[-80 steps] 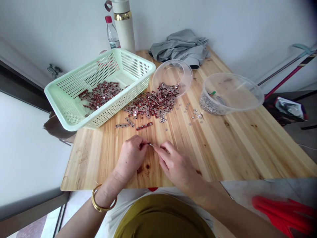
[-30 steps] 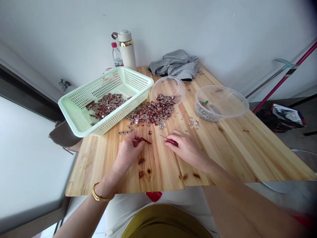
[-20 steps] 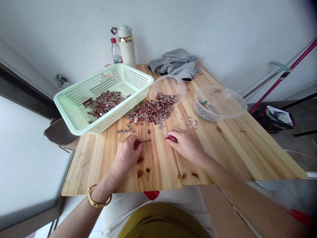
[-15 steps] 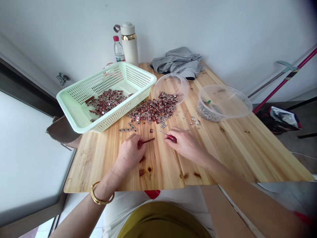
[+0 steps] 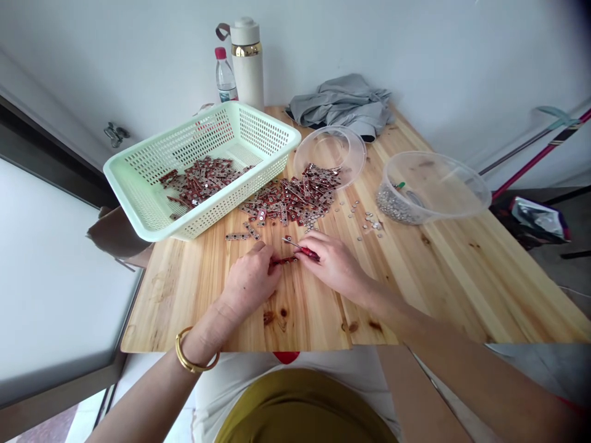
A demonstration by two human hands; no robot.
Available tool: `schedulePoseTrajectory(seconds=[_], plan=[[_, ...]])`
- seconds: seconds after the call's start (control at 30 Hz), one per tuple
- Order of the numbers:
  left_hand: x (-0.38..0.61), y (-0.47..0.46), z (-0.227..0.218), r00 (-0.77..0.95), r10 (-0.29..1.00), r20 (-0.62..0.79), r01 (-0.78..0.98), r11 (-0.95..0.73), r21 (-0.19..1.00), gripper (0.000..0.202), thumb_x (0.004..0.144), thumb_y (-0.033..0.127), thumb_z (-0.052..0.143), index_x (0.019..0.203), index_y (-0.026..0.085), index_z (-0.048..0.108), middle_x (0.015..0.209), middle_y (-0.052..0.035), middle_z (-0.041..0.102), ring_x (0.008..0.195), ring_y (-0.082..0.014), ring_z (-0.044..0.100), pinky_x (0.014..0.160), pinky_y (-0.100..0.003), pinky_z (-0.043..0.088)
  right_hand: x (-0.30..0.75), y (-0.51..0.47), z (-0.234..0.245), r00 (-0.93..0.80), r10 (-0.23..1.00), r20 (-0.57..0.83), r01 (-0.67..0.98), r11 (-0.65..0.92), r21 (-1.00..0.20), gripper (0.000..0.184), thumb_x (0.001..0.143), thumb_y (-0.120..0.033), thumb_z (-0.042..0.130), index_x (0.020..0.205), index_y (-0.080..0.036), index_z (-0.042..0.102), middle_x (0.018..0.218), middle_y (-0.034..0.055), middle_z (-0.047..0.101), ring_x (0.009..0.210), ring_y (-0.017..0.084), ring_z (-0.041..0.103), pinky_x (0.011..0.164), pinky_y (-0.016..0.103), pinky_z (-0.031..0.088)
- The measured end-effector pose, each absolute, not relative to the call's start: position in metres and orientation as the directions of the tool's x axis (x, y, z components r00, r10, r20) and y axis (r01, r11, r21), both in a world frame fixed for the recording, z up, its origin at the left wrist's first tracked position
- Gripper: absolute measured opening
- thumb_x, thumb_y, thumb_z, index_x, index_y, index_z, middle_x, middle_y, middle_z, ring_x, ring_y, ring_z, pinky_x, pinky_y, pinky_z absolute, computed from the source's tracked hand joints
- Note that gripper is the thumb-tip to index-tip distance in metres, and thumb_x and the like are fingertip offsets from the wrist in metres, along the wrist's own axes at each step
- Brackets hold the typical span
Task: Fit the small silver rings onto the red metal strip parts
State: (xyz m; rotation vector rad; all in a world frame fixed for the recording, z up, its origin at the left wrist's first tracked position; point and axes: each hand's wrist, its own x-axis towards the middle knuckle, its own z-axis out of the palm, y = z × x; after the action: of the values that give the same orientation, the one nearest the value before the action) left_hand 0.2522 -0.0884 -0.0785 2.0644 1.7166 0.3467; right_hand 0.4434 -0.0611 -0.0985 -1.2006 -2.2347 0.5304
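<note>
Grips red strip (image 5: pixel 287 261) and slim tool (image 5: pixel 308 252) at wooden worktop (image 5: pixel 415 283)

Pinches the strip in the closed left hand (image 5: pixel 252 277), toward the worktop's near edge. Clasps the tool by its red handle in the right hand (image 5: pixel 337 264), metal tip pointing left, near a loose small piece (image 5: pixel 288 238). Beyond: a heap of red strips (image 5: pixel 298 195) beside a green basket (image 5: pixel 265 132) overhanging the left edge; small discs (image 5: pixel 370 221) and a clear tub (image 5: pixel 452 194) toward the right edge. Near the far right corner: grey cloth (image 5: pixel 344 101).
</note>
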Motion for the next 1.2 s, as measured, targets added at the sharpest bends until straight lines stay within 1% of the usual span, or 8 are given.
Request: schedulePoseTrajectory(seconds=[0.27, 0.53, 0.67, 0.77, 0.93, 1.07, 1.13, 1.2], plan=[[0.249, -0.084, -0.08, 0.224, 0.972, -0.069, 0.849, -0.159, 0.504, 0.013, 0.081, 0.014, 0.053, 0.084, 0.021, 0.063, 0.088, -0.0026, 0.063, 0.075, -0.0181, 0.061, 0.067, -0.029, 0.044, 0.445, -0.064, -0.099, -0.446, 0.85, 0.28, 0.596, 0.515, -0.616, 0.011, 0.09, -0.015, 0.055, 0.081, -0.02, 0.059, 0.083, 0.0033, 0.063, 0.077, 0.016, 0.059, 0.071, 0.027, 0.044], [0.25, -0.084, -0.08, 0.228, 0.972, -0.065, 0.851, -0.167, 0.498, 0.013, 0.082, 0.015, 0.053, 0.084, 0.021, 0.063, 0.087, -0.0027, 0.062, 0.075, -0.0179, 0.06, 0.067, -0.029, 0.043, 0.442, -0.064, -0.099, -0.45, 0.858, 0.246, 0.658, 0.505, -0.558, 0.012, 0.09, -0.014, 0.054, 0.08, -0.02, 0.057, 0.08, 0.0022, 0.061, 0.074, 0.016, 0.057, 0.068, 0.027, 0.042], [0.25, -0.083, -0.08, 0.237, 0.969, -0.071, 0.845, -0.169, 0.507, 0.017, 0.082, 0.014, 0.052, 0.088, 0.022, 0.065, 0.088, -0.0026, 0.062, 0.077, -0.0177, 0.061, 0.069, -0.029, 0.045, 0.441, -0.065, -0.1, -0.46, 0.843, 0.279, 0.679, 0.537, -0.501, 0.013, 0.09, -0.013, 0.054, 0.08, -0.02, 0.058, 0.081, 0.0015, 0.061, 0.073, 0.015, 0.057, 0.066, 0.026, 0.041], [0.25, -0.084, -0.078, 0.224, 0.972, -0.075, 0.851, -0.158, 0.501, 0.017, 0.082, 0.014, 0.051, 0.089, 0.022, 0.065, 0.089, -0.0024, 0.063, 0.078, -0.0176, 0.061, 0.07, -0.028, 0.045, 0.443, -0.07, -0.102, -0.503, 0.803, 0.32, 0.681, 0.596, -0.425, 0.015, 0.092, -0.013, 0.051, 0.083, -0.02, 0.061, 0.086, 0.0024, 0.064, 0.075, 0.015, 0.06, 0.067, 0.026, 0.044], [0.252, -0.085, -0.077, 0.191, 0.978, -0.083, 0.874, -0.131, 0.468, 0.013, 0.083, 0.016, 0.052, 0.085, 0.021, 0.063, 0.09, -0.0022, 0.064, 0.08, -0.018, 0.062, 0.07, -0.028, 0.045, 0.449, -0.082, -0.105, -0.577, 0.718, 0.389, 0.662, 0.69, -0.292, 0.021, 0.093, -0.01, 0.046, 0.097, -0.017, 0.066, 0.101, 0.0074, 0.068, 0.083, 0.017, 0.066, 0.07, 0.029, 0.052], [0.253, -0.087, -0.079, 0.164, 0.984, -0.07, 0.874, -0.112, 0.473, 0.014, 0.082, 0.016, 0.051, 0.088, 0.022, 0.063, 0.091, -0.0014, 0.065, 0.081, -0.0179, 0.063, 0.069, -0.028, 0.044, 0.45, -0.09, -0.106, -0.618, 0.692, 0.374, 0.662, 0.714, -0.227, 0.027, 0.093, -0.008, 0.044, 0.109, -0.014, 0.065, 0.106, 0.0112, 0.068, 0.092, 0.021, 0.067, 0.078, 0.034, 0.056], [0.254, -0.088, -0.079, 0.155, 0.985, -0.071, 0.879, -0.105, 0.466, 0.014, 0.083, 0.017, 0.05, 0.087, 0.022, 0.063, 0.09, -0.0014, 0.066, 0.08, -0.0179, 0.063, 0.068, -0.028, 0.044, 0.449, -0.092, -0.105, -0.62, 0.702, 0.35, 0.661, 0.708, -0.249, 0.03, 0.092, -0.007, 0.044, 0.114, -0.014, 0.063, 0.109, 0.0112, 0.068, 0.098, 0.023, 0.066, 0.083, 0.036, 0.056], [0.254, -0.089, -0.078, 0.154, 0.984, -0.083, 0.882, -0.099, 0.46, 0.014, 0.083, 0.018, 0.05, 0.087, 0.022, 0.063, 0.09, -0.0017, 0.066, 0.079, -0.0179, 0.062, 0.067, -0.028, 0.043, 0.451, -0.092, -0.103, -0.586, 0.736, 0.338, 0.644, 0.676, -0.357, 0.031, 0.093, -0.01, 0.045, 0.118, -0.018, 0.062, 0.112, 0.0094, 0.067, 0.099, 0.022, 0.066, 0.085, 0.036, 0.056]])
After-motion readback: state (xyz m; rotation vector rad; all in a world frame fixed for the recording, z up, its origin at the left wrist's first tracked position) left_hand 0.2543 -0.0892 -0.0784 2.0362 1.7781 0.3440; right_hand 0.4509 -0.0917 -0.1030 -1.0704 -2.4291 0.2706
